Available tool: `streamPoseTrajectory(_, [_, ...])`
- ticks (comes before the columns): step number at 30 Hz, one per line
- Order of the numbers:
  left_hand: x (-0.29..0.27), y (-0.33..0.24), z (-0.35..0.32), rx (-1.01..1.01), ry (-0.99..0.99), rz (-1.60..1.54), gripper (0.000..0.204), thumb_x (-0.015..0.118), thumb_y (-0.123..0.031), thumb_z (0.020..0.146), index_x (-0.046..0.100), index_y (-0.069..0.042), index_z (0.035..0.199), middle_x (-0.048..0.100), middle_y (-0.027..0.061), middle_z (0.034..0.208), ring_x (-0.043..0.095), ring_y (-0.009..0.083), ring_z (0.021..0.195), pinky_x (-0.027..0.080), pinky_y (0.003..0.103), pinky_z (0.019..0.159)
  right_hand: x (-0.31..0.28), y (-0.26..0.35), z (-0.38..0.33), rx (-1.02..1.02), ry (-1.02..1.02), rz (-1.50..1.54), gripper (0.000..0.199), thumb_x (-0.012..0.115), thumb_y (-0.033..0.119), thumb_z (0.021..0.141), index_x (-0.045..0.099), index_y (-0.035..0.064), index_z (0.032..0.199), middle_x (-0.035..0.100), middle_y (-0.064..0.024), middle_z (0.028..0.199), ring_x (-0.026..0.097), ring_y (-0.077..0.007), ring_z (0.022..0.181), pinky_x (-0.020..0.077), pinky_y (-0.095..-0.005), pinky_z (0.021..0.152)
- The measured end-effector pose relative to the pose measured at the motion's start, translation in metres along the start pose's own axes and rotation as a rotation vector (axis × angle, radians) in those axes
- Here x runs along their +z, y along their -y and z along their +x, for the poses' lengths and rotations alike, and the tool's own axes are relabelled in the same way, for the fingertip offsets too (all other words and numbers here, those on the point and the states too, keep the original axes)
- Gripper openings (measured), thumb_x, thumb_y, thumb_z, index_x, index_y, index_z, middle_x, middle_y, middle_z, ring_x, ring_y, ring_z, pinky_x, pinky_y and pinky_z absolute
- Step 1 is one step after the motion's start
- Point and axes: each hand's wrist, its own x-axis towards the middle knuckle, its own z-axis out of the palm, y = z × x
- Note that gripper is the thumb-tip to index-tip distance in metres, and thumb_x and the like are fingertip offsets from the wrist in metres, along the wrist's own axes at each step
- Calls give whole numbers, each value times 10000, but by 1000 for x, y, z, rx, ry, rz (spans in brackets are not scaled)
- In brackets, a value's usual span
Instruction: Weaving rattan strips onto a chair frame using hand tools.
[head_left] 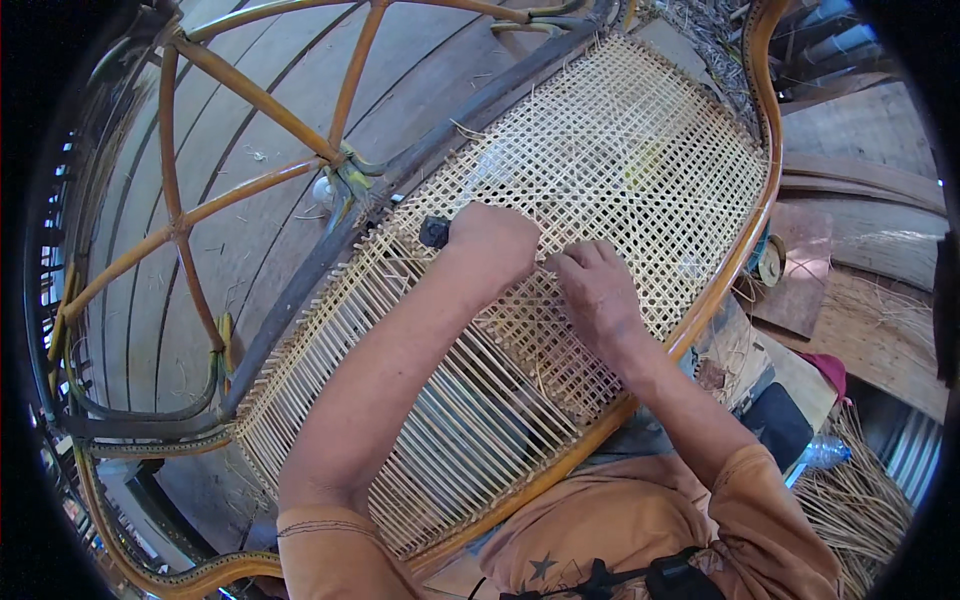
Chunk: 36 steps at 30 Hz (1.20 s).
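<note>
A long woven cane panel (640,150) stretches across a curved rattan frame (735,265). Its upper right part is a tight open-hole mesh, while at the lower left only parallel cane strands (455,405) run across. My left hand (495,240) is closed in a fist over the middle of the panel. From its left side sticks the black end of a tool (434,233); the rest of it is hidden by the hand. Just to the right, my right hand (597,290) has its fingers bent and pinched on a cane strand at the weave, its fingertips close to the left fist.
Rattan poles of a frame (255,90) rise at the upper left above a plank floor (270,250). A bundle of loose cane strips (850,490) lies at the lower right beside a plastic bottle (826,452). A round tin (769,262) and boards (860,130) are at the right.
</note>
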Motion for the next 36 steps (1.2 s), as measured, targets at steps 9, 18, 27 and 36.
streamPoseTrajectory(9, [6,18,-14,-153,25,-65,377,583,-419,830,698,-62,865,682,144,878,662,307,852,520,411,736,0,-12,0,20,181,-2,107,568,20,714,583,35,819,539,-116,887,522,-294,877,473,-377,753])
streamPoseTrajectory(18, [27,56,-30,-216,-80,-24,366,565,-384,830,689,-40,827,674,167,816,661,327,796,523,429,704,-4,-21,-15,24,50,117,134,628,126,816,580,24,887,564,-122,970,543,-310,912,473,-371,796])
streamPoseTrajectory(27, [28,57,-44,-269,-71,-60,359,557,-371,837,696,-41,837,679,170,865,665,315,834,523,418,717,1,-31,-20,-2,14,123,150,634,112,817,567,23,918,549,-143,1017,543,-309,931,474,-365,811])
streamPoseTrajectory(36, [24,35,-51,-259,-462,-244,328,622,-375,812,632,-74,944,641,134,936,641,296,852,500,413,720,-6,-28,-27,-46,-32,168,158,642,85,771,547,15,876,533,-122,964,518,-304,905,459,-371,804])
